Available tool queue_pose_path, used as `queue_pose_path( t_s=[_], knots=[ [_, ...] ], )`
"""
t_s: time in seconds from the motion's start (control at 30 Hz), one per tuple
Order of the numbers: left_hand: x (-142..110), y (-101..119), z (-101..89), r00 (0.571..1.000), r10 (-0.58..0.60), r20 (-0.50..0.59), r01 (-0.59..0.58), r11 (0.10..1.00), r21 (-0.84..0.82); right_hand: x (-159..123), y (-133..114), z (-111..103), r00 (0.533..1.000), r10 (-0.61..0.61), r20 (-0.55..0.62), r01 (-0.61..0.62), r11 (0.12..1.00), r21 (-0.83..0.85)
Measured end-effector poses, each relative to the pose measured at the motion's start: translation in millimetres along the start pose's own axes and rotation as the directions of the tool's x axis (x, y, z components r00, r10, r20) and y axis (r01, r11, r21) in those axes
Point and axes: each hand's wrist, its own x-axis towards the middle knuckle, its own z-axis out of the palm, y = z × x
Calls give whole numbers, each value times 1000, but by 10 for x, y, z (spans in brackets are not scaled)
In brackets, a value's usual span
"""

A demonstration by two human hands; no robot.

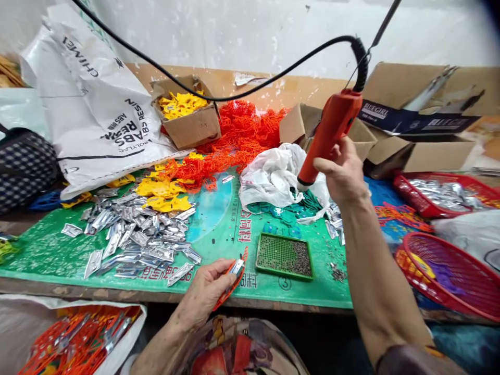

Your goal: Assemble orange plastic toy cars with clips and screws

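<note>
My left hand [209,289] is closed near the table's front edge, pinching an orange plastic part [233,285] with a silver metal plate [236,267] lying on it. My right hand [344,169] is wrapped round a red electric screwdriver [330,133], raised over the table and tilted, its tip [300,186] pointing down and left. Between my hands lies a green tray [258,255] of small dark screws [302,258], which neither hand touches. Left of my left hand spreads a pile of silver metal plates [144,239], with yellow plastic parts [162,190] behind them.
A black cable [250,94] arches across to the screwdriver. Orange parts [246,125] are heaped at the back, beside a cardboard box [193,127] of yellow ones. A white plastic bag [261,174] covers teal parts. Red baskets [414,245] stand right; a sack [138,317] of orange pieces sits front left.
</note>
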Motion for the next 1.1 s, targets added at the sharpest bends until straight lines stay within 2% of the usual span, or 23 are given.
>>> queue_pose_path(
  t_s=[0.1, 0.17, 0.27, 0.37, 0.5, 0.6, 0.8, 1.1],
  knots=[
    [3, 21, 33, 1000, -4, -29, 3, 1000, -27, 141, -55, 203, 987, 134, 85, -147, 975, 166],
    [3, 40, 55, 1000, -6, -31, 5, 999, -41, 98, -151, 303, 964, 214, 157, -241, 954, 179],
    [8, 50, 77, 1000, -11, -7, 11, 999, -46, -120, -309, 398, 959, 202, 200, -240, 953, 185],
    [17, 23, 78, 1000, -26, 8, 26, 1000, -15, -444, -388, 442, 964, 199, 178, -230, 956, 181],
    [31, -38, 65, 997, -62, 52, 59, 997, 43, -873, -367, 424, 932, 332, 144, -353, 920, 167],
    [50, -64, 59, 993, -66, 101, 57, 994, 88, -1081, -339, 396, 919, 378, 113, -392, 905, 163],
    [74, -23, 69, 984, -45, 173, 13, 984, 180, -1232, -311, 397, 931, 363, 29, -361, 911, 199],
    [31, 46, 85, 994, -88, 70, 86, 996, 32, -1284, -302, 411, 925, 376, 47, -378, 904, 201]
  ],
)
